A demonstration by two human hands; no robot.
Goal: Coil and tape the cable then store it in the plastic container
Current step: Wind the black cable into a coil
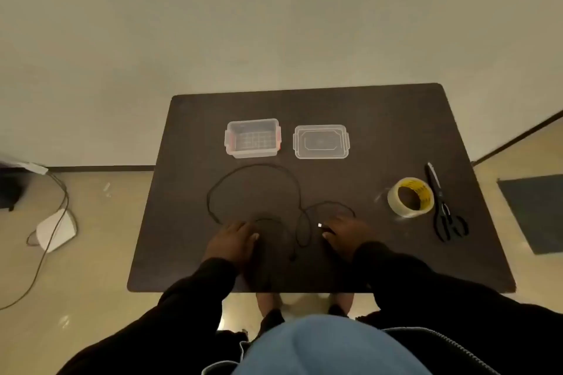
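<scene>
A thin black cable (213, 189) lies in loose loops on the dark table (380, 119). Its small white plug (319, 225) sits at the fingertips of my right hand (344, 234), which rests on the table near the front. My left hand (234, 237) lies flat on the table over another stretch of the cable. Whether either hand pinches the cable is unclear. Behind the cable stands the clear plastic container (253, 138), open, with its clear lid (321, 141) lying beside it to the right.
A roll of clear tape (411, 197) with a yellow core and black scissors (443, 207) lie at the table's right side. On the floor to the left are a white device (56, 230) and a trailing cord. A dark mat (536, 210) lies on the floor to the right.
</scene>
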